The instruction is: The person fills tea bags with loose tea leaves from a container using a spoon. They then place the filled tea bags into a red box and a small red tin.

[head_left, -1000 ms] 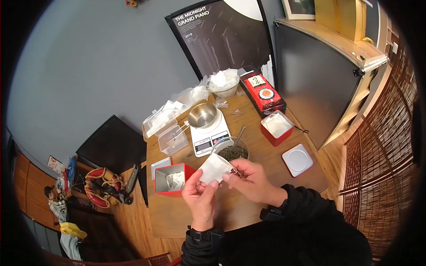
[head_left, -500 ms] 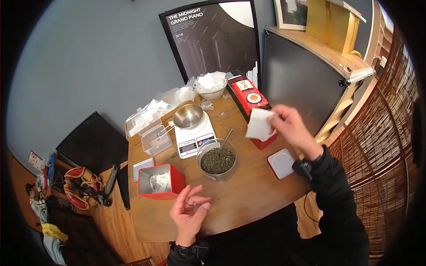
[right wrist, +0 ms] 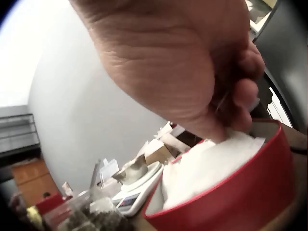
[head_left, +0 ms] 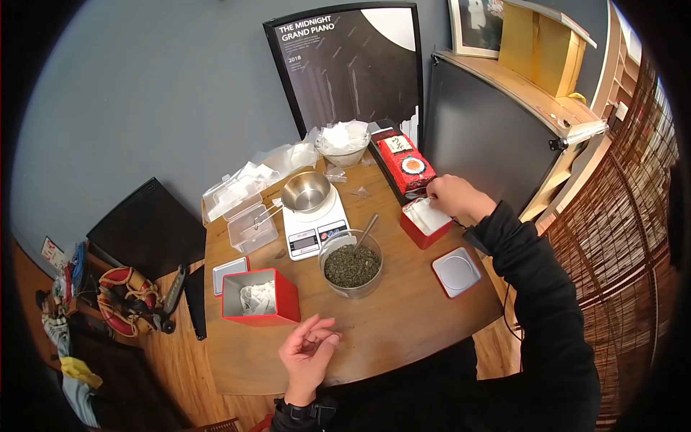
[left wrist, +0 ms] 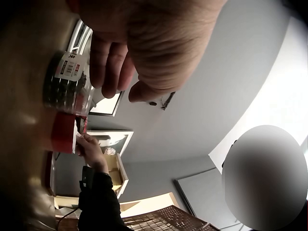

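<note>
My right hand (head_left: 458, 198) is over the right red tin (head_left: 425, 234), pinching a white pouch (head_left: 426, 215) at its top edge. In the right wrist view the fingertips meet the white pouch (right wrist: 207, 166) inside the tin's red rim (right wrist: 231, 195). My left hand (head_left: 308, 358) hovers above the table's front part, fingers relaxed and holding nothing. It is nearest to the left red tin (head_left: 288, 297), which has white pouches (head_left: 259, 297) inside. A clear tub of dark dried leaves (head_left: 353, 266) with a spoon stands between the two tins.
A white scale (head_left: 317, 225) carries a metal bowl (head_left: 306, 191). Behind are a clear box (head_left: 253, 229), a bowl of white pouches (head_left: 343, 140) and a red package (head_left: 407, 164). Tin lids (head_left: 456, 272) lie on the wooden table (head_left: 403, 324), one on each side.
The hands have parted from around the white pouch. My right hand has carried it rightward and lowered it into the right tin; my left hand has let go and moved slightly down and left.
</note>
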